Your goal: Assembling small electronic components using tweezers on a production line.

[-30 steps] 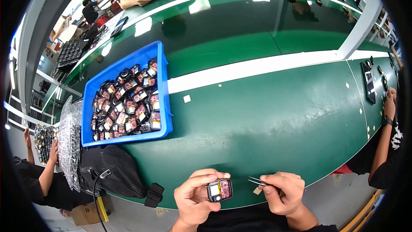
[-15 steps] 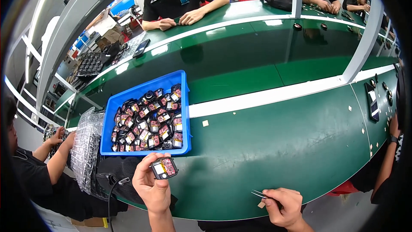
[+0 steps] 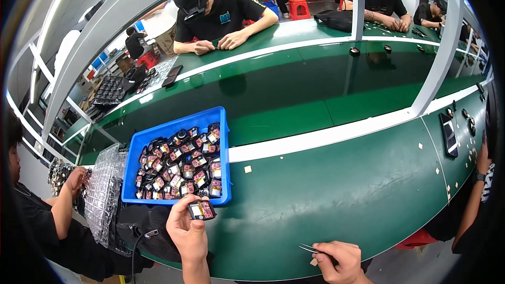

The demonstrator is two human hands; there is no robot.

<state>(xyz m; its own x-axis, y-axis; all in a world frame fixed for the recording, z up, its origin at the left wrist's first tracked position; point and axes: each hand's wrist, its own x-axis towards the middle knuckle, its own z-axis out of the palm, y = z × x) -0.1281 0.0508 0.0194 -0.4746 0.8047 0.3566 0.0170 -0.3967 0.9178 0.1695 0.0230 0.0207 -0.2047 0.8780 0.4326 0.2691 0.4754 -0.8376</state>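
Between the thumb and fingers of my left hand (image 3: pixel 188 239) is a small black square watch case (image 3: pixel 202 210), its inside facing up with a reddish board, a pale block and a bit of yellow. It is held just off the near edge of a blue bin (image 3: pixel 225 152), which is full of similar cases (image 3: pixel 188 171). My right hand (image 3: pixel 339 264), low over the near table edge, pinches a pair of thin metal tweezers (image 3: pixel 307 248) pointing left. A small tan square (image 3: pixel 314 262) shows right beside its fingers; whether it is held or lying there I cannot tell.
A green table (image 3: pixel 294 205) curves around me, with a tan square (image 3: pixel 248 169) on it. Left of the bin are bubble wrap (image 3: pixel 102 194) and a black mesh bag (image 3: pixel 144 226). A phone (image 3: pixel 448 134) lies at right. Grey posts (image 3: pixel 436 58) rise beyond; co-workers sit left, right and opposite.
The whole view has tilted up, so the bin and table appear lower. Both hands have shifted slightly away from me over the table, still holding the watch case and tweezers.
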